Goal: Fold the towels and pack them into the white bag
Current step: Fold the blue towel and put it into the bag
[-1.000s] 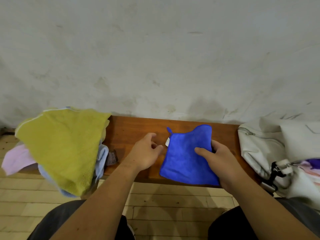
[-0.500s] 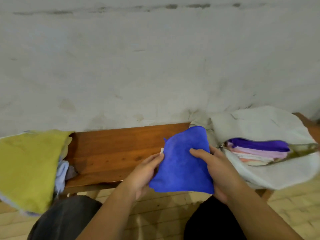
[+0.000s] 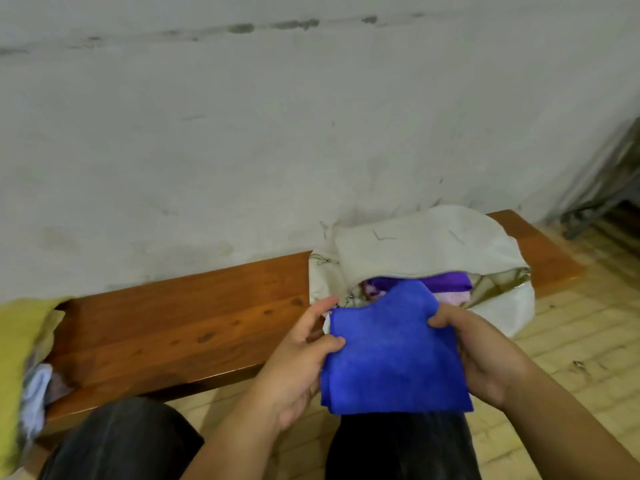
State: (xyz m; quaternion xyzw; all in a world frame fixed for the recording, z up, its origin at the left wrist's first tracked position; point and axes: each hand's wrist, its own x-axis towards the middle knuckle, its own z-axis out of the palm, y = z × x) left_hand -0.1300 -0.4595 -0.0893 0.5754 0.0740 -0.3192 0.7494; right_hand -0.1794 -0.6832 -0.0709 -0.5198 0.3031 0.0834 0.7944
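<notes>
A folded blue towel [image 3: 394, 355] hangs in the air over my lap, just in front of the white bag [image 3: 426, 244]. My left hand [image 3: 301, 362] pinches its left edge with the thumb on top. My right hand [image 3: 485, 348] grips its right edge. The bag lies on the right part of the wooden bench [image 3: 180, 323] with its mouth open toward me. Folded purple and pink towels [image 3: 450, 284] show inside the opening, partly hidden by the blue towel's upper corner.
A heap of unfolded towels, yellow-green [image 3: 17, 348] on top with pale blue [image 3: 34, 389] beneath, sits at the bench's left end. A grey wall runs behind the bench. My dark-trousered knees [image 3: 121, 441] are below, over a pale tiled floor. Dark metal legs [image 3: 602, 202] stand far right.
The blue towel was lifted off the bench by both hands and carried right, up to the bag's open mouth. My view turned right, so the towel heap slid to the left edge.
</notes>
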